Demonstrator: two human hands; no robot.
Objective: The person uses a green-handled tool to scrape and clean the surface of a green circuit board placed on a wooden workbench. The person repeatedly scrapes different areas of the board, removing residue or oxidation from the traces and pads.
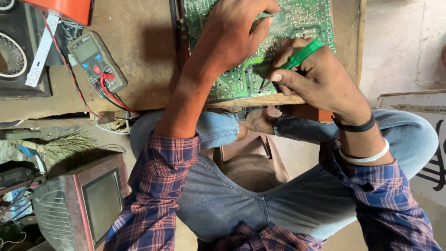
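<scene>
Work is under way on one green circuit board (241, 79), lying solder side up on the wooden bench (139, 46). The right hand (320, 79) grips one green-handled screwdriver (297, 58), its tip touching the board's near edge. The left hand (232, 35) rests on the board, fingers curled and pressing it down, grasping nothing. No part has visibly come off the board (judged: probing not finished). Left of the board lies one multimeter (95, 60) with leads attached; below it, off the bench, one small brush (62, 146) and one old television set (88, 204).
</scene>
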